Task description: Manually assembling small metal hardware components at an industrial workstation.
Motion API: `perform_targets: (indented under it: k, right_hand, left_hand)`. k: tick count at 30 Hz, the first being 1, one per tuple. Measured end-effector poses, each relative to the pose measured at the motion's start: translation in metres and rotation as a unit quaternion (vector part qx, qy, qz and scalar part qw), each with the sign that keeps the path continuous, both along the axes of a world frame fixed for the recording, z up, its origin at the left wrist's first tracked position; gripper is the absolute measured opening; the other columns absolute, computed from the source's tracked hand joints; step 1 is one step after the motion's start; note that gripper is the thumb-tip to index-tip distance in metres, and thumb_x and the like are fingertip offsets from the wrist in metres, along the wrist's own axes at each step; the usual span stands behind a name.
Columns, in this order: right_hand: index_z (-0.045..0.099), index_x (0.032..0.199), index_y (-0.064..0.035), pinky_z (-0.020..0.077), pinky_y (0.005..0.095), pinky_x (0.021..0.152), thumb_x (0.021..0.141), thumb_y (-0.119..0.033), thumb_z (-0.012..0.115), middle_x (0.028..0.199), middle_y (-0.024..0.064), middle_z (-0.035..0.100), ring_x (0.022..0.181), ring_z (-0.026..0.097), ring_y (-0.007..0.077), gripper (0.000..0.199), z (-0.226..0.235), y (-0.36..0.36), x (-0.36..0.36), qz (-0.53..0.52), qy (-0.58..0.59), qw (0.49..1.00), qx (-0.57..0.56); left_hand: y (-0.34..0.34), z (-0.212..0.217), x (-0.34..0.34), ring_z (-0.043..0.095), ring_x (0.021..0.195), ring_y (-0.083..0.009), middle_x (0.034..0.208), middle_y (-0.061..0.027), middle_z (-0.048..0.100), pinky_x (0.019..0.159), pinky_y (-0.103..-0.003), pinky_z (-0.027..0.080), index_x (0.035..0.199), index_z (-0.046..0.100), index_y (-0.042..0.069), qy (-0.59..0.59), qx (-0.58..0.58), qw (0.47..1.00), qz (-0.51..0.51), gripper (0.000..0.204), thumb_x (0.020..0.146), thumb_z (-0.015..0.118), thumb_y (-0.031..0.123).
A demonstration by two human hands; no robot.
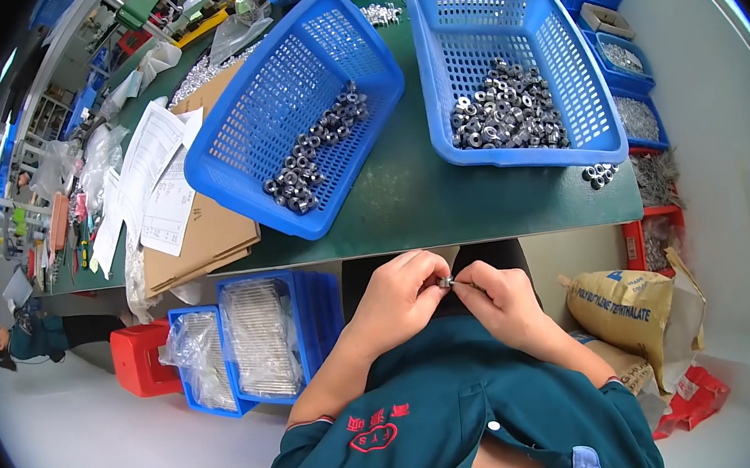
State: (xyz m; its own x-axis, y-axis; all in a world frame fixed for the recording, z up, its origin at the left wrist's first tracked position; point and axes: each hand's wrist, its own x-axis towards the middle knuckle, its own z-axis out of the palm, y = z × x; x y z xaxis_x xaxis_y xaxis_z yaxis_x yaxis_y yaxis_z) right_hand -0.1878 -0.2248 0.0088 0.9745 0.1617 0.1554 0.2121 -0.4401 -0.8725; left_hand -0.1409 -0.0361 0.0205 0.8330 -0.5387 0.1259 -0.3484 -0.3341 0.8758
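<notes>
In two hands, one part

A: what's on that green table?
B: blue left basket, blue right basket, flat cardboard by the left one, silvery bits towards the back, few loose rings near the right one's corner

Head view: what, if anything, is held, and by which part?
The left hand and right hand hold a small metal piece at their fingertips; which part, I cannot tell.
</notes>
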Motion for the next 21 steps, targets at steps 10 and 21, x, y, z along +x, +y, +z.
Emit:
perform_targets:
  k: [10,21]
  right_hand:
    - [0.058,0.081,-0.0072,0.0433,0.0351,0.052,0.071,-0.007,0.065,0.061,0.0038,0.052,0.055,0.055,0.0212,0.012,0.017,-0.015,0.010,0.013,-0.273,0.922,-0.276]
    - [0.061,0.089,-0.0012,0.0411,0.0341,0.050,0.088,0.001,0.065,0.064,0.0123,0.054,0.052,0.053,0.0254,0.004,0.005,-0.030,-0.004,-0.094,-0.108,0.990,-0.014]
  left_hand:
    - [-0.018,0.028,0.018,0.063,0.079,-0.0346,0.083,-0.0155,0.064,0.070,-0.041,0.051,0.087,0.061,0.000,-0.129,0.074,0.987,-0.055,0.013,0.075,0.064,-0.001]
    - [-0.112,0.059,0.144,0.065,0.085,-0.0371,0.084,-0.0141,0.066,0.071,-0.048,0.051,0.082,0.063,0.006,-0.302,0.175,0.936,-0.038,0.008,0.075,0.060,0.005]
